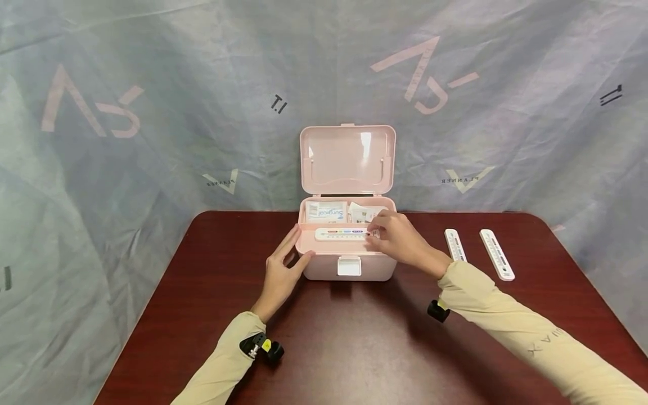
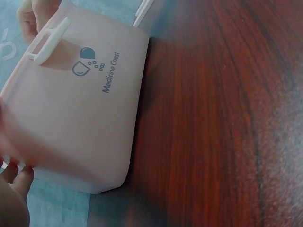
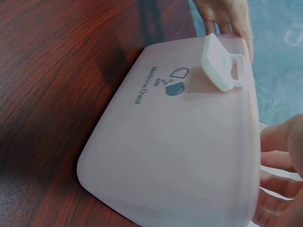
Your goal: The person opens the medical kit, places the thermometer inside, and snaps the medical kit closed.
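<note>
A pale pink medicine box (image 1: pixel 324 271) stands on the table with its lid (image 1: pixel 347 160) raised. My left hand (image 1: pixel 279 273) rests against the box's left front corner, fingers nearly straight along the side and thumb at the front rim. Over the box's right part, my right hand (image 1: pixel 400 239) pinches the right end of a white thermometer strip (image 1: pixel 339 234), which lies lengthwise in the front tray. The right fingertips are partly hidden by the box wall in the right wrist view. "Medicine Chest" lettering (image 2: pixel 111 73) marks the box front, below its white latch (image 3: pixel 220 64).
Behind the tray, the box holds a white "Surgical" packet (image 1: pixel 326 211) and another white packet (image 1: pixel 364 212). Two more thermometers, one nearer (image 1: pixel 454 244) and one farther right (image 1: pixel 497 255), lie on the dark red table (image 1: pixel 344 343). A grey printed cloth (image 1: pixel 228 112) hangs behind.
</note>
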The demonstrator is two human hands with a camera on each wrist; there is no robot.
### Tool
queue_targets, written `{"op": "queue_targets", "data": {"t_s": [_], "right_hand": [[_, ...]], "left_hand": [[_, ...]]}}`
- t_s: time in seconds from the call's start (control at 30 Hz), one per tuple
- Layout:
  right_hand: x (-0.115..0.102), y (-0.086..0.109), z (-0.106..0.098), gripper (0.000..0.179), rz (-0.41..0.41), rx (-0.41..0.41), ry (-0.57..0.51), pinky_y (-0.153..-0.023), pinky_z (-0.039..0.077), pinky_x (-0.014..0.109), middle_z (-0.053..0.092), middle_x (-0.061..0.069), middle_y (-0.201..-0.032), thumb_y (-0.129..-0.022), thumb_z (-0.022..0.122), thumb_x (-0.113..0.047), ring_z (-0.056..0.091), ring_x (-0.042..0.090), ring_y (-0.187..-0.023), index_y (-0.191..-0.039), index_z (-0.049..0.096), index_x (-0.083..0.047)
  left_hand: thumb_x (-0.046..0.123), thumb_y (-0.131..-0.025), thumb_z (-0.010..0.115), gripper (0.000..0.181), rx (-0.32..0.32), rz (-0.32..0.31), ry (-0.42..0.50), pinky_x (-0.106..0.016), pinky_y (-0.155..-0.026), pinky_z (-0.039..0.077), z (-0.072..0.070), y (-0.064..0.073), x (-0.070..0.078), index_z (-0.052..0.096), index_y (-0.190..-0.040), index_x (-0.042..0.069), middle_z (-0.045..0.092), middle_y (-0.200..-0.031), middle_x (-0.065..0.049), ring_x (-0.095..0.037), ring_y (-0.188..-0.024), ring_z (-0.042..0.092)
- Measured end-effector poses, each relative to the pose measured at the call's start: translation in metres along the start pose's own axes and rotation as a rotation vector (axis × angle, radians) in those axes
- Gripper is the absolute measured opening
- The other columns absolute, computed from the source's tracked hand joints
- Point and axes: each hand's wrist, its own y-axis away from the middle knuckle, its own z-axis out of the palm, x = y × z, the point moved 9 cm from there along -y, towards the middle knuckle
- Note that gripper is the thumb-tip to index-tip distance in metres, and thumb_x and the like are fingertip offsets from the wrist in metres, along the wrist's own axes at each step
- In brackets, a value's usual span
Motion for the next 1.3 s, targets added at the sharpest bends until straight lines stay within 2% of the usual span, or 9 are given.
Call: {"op": "queue_targets", "data": {"t_s": [0.27, 0.5, 0.77, 1.03, 1.3], "right_hand": [[0.002, 0.004, -0.014, 0.013, 0.019, 0.041, -0.021, -0.062, 0.045, 0.034, 0.061, 0.011, -0.081, -0.078, 0.073, -0.007, 0.057, 0.027, -0.071, -0.088, 0.071, 0.0], [0.006, 0.01, -0.023, 0.013, 0.056, 0.04, -0.064, -0.06, 0.05, 0.038, 0.062, 0.011, -0.088, -0.078, 0.074, -0.007, 0.056, 0.019, -0.066, -0.088, 0.07, -0.001], [0.01, 0.014, -0.028, 0.013, 0.043, 0.067, -0.074, -0.056, 0.043, 0.029, 0.06, 0.009, -0.082, -0.077, 0.075, -0.007, 0.054, 0.022, -0.066, -0.088, 0.07, -0.001], [0.008, 0.019, -0.035, 0.012, 0.019, 0.097, -0.071, -0.052, 0.041, 0.023, 0.056, 0.009, -0.075, -0.076, 0.074, -0.003, 0.049, 0.013, -0.06, -0.087, 0.07, -0.001], [0.009, 0.024, -0.04, 0.01, 0.013, 0.112, -0.076, -0.054, 0.043, 0.024, 0.057, 0.008, -0.076, -0.077, 0.073, -0.002, 0.052, 0.017, -0.063, -0.087, 0.07, -0.001]], "left_hand": [[0.012, -0.088, 0.069, 0.057, -0.003, 0.007, -0.001, -0.052, -0.095, 0.042, 0.0, 0.0, 0.002, 0.046, -0.137, -0.003, 0.041, -0.144, -0.017, -0.029, -0.133, 0.038], [0.011, -0.087, 0.07, 0.057, -0.005, 0.011, -0.008, -0.052, -0.095, 0.042, 0.002, 0.0, 0.001, 0.046, -0.137, -0.004, 0.041, -0.144, -0.017, -0.029, -0.132, 0.039], [0.01, -0.087, 0.069, 0.056, 0.002, 0.007, -0.015, -0.053, -0.096, 0.042, 0.001, 0.001, 0.001, 0.047, -0.137, -0.003, 0.041, -0.144, -0.017, -0.029, -0.132, 0.038], [0.008, -0.087, 0.069, 0.056, 0.003, 0.002, -0.021, -0.055, -0.095, 0.041, 0.002, 0.002, 0.001, 0.047, -0.136, -0.004, 0.041, -0.144, -0.018, -0.031, -0.132, 0.038], [0.009, -0.087, 0.069, 0.056, 0.007, 0.003, -0.018, -0.054, -0.095, 0.042, 0.001, 0.003, 0.001, 0.046, -0.137, -0.004, 0.041, -0.144, -0.017, -0.03, -0.132, 0.038]]}}
